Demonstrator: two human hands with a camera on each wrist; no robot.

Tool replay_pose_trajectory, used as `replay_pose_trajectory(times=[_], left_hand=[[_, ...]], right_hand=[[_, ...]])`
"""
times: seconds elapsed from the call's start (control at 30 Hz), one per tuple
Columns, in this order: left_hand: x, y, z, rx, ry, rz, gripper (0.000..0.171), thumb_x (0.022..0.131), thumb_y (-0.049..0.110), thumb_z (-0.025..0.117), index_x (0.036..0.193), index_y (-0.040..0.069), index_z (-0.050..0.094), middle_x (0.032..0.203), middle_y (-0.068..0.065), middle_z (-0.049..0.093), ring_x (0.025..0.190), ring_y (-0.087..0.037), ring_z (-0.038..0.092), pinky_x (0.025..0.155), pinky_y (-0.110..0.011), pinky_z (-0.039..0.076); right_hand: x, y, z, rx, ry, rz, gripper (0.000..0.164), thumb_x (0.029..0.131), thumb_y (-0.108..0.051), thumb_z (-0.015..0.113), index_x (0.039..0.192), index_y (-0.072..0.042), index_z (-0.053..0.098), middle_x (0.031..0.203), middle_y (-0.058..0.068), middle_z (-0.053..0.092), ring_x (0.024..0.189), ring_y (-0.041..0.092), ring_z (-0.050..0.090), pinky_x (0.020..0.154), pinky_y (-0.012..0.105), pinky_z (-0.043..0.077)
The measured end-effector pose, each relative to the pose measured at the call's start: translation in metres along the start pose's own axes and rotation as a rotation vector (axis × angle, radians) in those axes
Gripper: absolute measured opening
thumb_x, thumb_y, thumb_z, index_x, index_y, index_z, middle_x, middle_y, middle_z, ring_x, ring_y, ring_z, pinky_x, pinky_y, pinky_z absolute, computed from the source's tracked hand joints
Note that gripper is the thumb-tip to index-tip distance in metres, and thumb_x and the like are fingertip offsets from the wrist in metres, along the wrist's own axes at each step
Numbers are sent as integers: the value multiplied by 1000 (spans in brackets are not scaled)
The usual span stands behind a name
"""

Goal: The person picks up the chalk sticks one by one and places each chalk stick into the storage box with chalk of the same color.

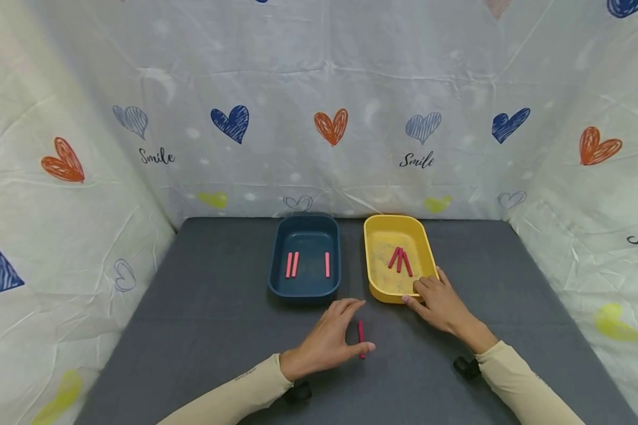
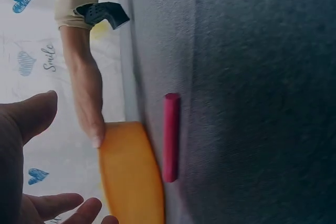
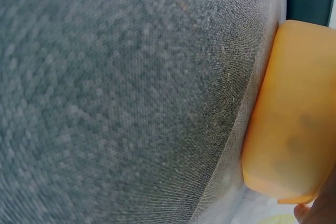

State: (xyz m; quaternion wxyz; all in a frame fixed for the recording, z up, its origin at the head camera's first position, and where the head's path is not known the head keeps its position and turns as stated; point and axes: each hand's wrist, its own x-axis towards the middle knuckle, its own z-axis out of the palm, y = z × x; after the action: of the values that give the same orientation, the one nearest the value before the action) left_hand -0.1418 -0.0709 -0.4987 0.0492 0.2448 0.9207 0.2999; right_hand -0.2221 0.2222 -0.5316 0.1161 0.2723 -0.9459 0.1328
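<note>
A dark pink chalk-like stick (image 2: 170,137) lies on the grey cloth in front of the yellow tray. My left hand (image 1: 326,339) is over it, thumb and fingers spread around the stick (image 1: 361,332) without gripping it. At the near right corner of the yellow tray (image 1: 373,260), my right hand (image 1: 441,304) grips the rim, its thumb at the front edge and its fingers bent over the side. Inside that tray are three dark pink sticks (image 1: 400,260). The left wrist view also catches the right hand (image 2: 89,98) against the yellow tray (image 2: 131,171).
Left of the yellow tray stands a dark blue tray (image 1: 304,294) with three lighter pink sticks (image 1: 295,264), two close together and one apart. Grey cloth (image 1: 218,319) covers the table. White curtains (image 1: 372,118) with printed hearts enclose the back and sides.
</note>
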Motion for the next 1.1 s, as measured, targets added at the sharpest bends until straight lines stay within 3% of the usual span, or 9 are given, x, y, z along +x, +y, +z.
replay_pose_trajectory(times=[0.47,0.73,1.1], left_hand=[[1,-17,14,-66,-70,-44,94,75,48,82,151,12,38,146,-7,45,134,-27,37,110,-57,34],[2,-19,24,-47,-83,-55,97,70,43,88,149,11,41,133,-5,50,116,-21,44,100,-46,41],[4,-21,28,-40,-90,-83,96,69,41,89,147,10,43,129,-5,51,113,-20,45,98,-44,39]], right_hand=[[0,-1,-3,-8,-6,7,31,96,-46,58,82,-18,53,76,-5,50,79,18,53,117,60,19],[0,-2,-2,-10,-8,7,31,96,-45,59,82,-19,53,76,-5,50,78,18,53,117,61,20],[0,-1,-3,-11,-6,8,31,96,-45,59,82,-18,52,75,-6,49,78,18,52,117,60,19]])
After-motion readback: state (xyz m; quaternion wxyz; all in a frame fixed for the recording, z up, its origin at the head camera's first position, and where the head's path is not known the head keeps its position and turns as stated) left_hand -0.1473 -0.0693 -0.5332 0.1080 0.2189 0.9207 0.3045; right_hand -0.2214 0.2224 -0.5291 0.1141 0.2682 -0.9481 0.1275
